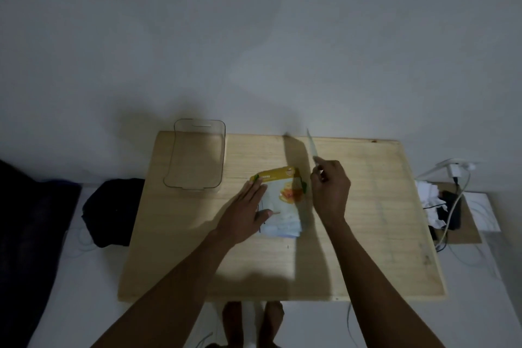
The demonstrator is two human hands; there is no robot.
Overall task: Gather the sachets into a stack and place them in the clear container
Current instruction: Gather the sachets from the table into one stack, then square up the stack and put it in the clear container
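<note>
Yellow-topped pale sachets point(282, 200), clear container point(195, 155)

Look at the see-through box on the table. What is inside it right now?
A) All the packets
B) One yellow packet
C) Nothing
C, the clear container shows only bare wood through it, while the stack of sachets lies on the table under the left hand, and the right hand holds one sachet up.

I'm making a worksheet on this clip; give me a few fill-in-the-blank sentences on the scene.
1. The left hand lies flat on the ____ of sachets.
2. The right hand holds one sachet on ____.
3. The clear container is ____.
4. It sits on the wooden ____.

Missing: stack; edge; empty; table
</note>
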